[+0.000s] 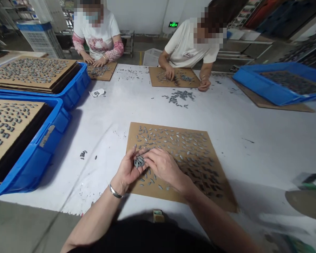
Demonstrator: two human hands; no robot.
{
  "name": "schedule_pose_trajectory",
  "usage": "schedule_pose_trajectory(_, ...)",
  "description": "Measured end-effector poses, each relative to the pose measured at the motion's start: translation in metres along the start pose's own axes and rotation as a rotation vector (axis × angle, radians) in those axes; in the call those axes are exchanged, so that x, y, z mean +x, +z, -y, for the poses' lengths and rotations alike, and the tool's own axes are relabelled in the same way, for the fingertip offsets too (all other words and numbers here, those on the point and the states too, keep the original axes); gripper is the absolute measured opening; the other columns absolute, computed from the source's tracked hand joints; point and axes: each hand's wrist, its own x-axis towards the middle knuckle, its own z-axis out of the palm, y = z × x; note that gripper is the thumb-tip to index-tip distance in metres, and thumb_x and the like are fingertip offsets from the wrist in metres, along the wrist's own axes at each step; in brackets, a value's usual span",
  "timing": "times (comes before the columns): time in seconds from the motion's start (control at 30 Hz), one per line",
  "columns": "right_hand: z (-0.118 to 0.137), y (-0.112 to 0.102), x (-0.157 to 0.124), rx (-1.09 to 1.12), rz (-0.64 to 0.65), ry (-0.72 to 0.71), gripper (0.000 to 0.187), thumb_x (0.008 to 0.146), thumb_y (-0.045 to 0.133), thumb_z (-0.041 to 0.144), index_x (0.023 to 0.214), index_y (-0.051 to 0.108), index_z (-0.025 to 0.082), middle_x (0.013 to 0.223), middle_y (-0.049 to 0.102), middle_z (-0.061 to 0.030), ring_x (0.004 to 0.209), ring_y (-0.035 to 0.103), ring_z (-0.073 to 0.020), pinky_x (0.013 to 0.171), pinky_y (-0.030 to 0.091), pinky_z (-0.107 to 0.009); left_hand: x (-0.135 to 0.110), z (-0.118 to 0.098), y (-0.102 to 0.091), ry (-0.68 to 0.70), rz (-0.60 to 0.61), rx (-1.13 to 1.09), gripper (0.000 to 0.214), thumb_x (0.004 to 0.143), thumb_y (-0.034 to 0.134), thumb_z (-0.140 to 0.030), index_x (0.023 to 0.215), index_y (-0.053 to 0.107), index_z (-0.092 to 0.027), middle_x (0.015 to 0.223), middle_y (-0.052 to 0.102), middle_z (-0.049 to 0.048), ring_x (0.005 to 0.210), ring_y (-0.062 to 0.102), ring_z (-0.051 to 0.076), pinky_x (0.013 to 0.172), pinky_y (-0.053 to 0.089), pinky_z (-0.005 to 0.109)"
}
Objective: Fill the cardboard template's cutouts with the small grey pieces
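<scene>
Slivers [139, 161], grey and spindle-shaped, sit heaped in the upturned, loosely cupped left hand [129, 168], the right hand [163, 164] curled right against them, its grip unclear, over brown board [152, 190] dotted with similar pieces [177, 135] on the white desk [107, 116].

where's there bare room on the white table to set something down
Mostly bare: the white table between the near cardboard and right-hand blue tray; also the strip between that cardboard and the loose heap. Crowded: the cardboard, covered with grey pieces, and the left, taken by blue bins.
</scene>
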Motion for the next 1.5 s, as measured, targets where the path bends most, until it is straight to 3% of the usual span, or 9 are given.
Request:
schedule_pose_trajectory(0.17, -0.008, -0.016, -0.013, 0.194, -0.186, 0.225, 0.014, 0.095, 0.061, 0.027, 0.087, 0.072, 0.024, 0.085, 0.075, -0.0029, 0.079, 0.069, -0.0194, 0.073, 0.052, -0.029, 0.001, -0.008, 0.002, 0.023, -0.085, -0.030, 0.019, 0.101, 0.048, -0.014, 0.106, 0.065, -0.006, 0.090, 0.074, 0.0147, 0.079, 0.076, 0.019, 0.076, 0.065, 0.028)
schedule_pose_trajectory(0.27, -0.016, -0.022, -0.040, 0.202, -0.092, 0.322, 0.017, 0.092, 0.062, 0.031, 0.079, 0.070, 0.024, 0.069, 0.071, 0.0002, 0.064, 0.066, -0.0178, 0.063, 0.050, -0.027, -0.001, -0.019, 0.002, 0.173, -0.147, -0.047, 0.021, 0.100, 0.046, -0.008, 0.112, 0.063, -0.006, 0.090, 0.073, 0.0142, 0.074, 0.074, 0.016, 0.069, 0.063, 0.022)
schedule_pose_trajectory(0.37, -0.020, -0.015, -0.073, 0.231, 0.015, 0.379, 0.016, 0.092, 0.059, 0.031, 0.085, 0.073, 0.025, 0.073, 0.075, 0.0002, 0.067, 0.070, -0.0183, 0.064, 0.052, -0.027, -0.004, -0.026, 0.003, 0.306, -0.166, -0.047, 0.024, 0.099, 0.044, -0.005, 0.117, 0.060, -0.008, 0.091, 0.073, 0.0133, 0.071, 0.073, 0.015, 0.064, 0.062, 0.021)
schedule_pose_trajectory(0.53, -0.013, 0.014, -0.105, 0.204, -0.004, 0.365, 0.018, 0.095, 0.054, 0.026, 0.090, 0.071, 0.023, 0.087, 0.078, -0.0035, 0.081, 0.073, -0.0206, 0.075, 0.056, -0.030, -0.003, -0.021, 0.005, 0.257, -0.185, -0.070, 0.020, 0.099, 0.046, -0.007, 0.113, 0.060, -0.009, 0.093, 0.073, 0.0131, 0.065, 0.069, 0.012, 0.058, 0.059, 0.017)
schedule_pose_trajectory(0.83, -0.007, 0.026, -0.109, -0.097, -0.067, 0.338, 0.029, 0.104, 0.049, 0.029, 0.084, 0.070, 0.024, 0.088, 0.071, -0.0047, 0.078, 0.069, -0.0190, 0.067, 0.051, -0.028, 0.001, -0.011, 0.000, 0.209, -0.122, 0.065, 0.013, 0.095, 0.056, -0.005, 0.090, 0.065, -0.013, 0.086, 0.071, 0.0100, 0.060, 0.062, 0.009, 0.051, 0.053, 0.015)
schedule_pose_trajectory(0.97, -0.012, 0.008, -0.105, -0.038, -0.144, 0.346, 0.026, 0.103, 0.050, 0.030, 0.087, 0.070, 0.025, 0.089, 0.071, -0.0044, 0.083, 0.070, -0.0190, 0.076, 0.053, -0.029, 0.004, -0.011, -0.004, 0.209, -0.036, 0.097, 0.009, 0.094, 0.061, -0.009, 0.087, 0.065, -0.012, 0.074, 0.062, 0.0033, 0.052, 0.052, 0.006, 0.042, 0.043, 0.012)
schedule_pose_trajectory(1.13, -0.028, -0.026, -0.110, -0.088, -0.171, 0.343, 0.025, 0.104, 0.051, 0.031, 0.085, 0.067, 0.025, 0.085, 0.071, -0.0041, 0.083, 0.069, -0.0208, 0.079, 0.054, -0.032, 0.005, -0.016, -0.005, 0.275, -0.064, 0.098, 0.010, 0.093, 0.064, -0.007, 0.086, 0.066, -0.013, 0.073, 0.060, 0.0006, 0.049, 0.047, 0.003, 0.039, 0.039, 0.010)
schedule_pose_trajectory(1.4, -0.030, -0.041, -0.118, -0.148, -0.297, 0.360, 0.022, 0.103, 0.055, 0.031, 0.086, 0.067, 0.024, 0.082, 0.070, -0.0031, 0.079, 0.068, -0.0204, 0.077, 0.053, -0.031, 0.003, -0.007, 0.001, 0.235, -0.115, 0.252, 0.018, 0.087, 0.062, 0.005, 0.088, 0.071, -0.010, 0.087, 0.074, 0.0107, 0.071, 0.071, 0.011, 0.067, 0.061, 0.016)
schedule_pose_trajectory(1.5, -0.029, -0.036, -0.117, -0.103, -0.201, 0.341, 0.020, 0.102, 0.053, 0.026, 0.090, 0.070, 0.023, 0.088, 0.071, -0.0034, 0.083, 0.069, -0.0194, 0.078, 0.053, -0.030, 0.005, -0.003, -0.001, 0.172, -0.068, 0.294, 0.019, 0.087, 0.062, 0.006, 0.092, 0.072, -0.009, 0.087, 0.074, 0.0101, 0.068, 0.070, 0.010, 0.065, 0.060, 0.015)
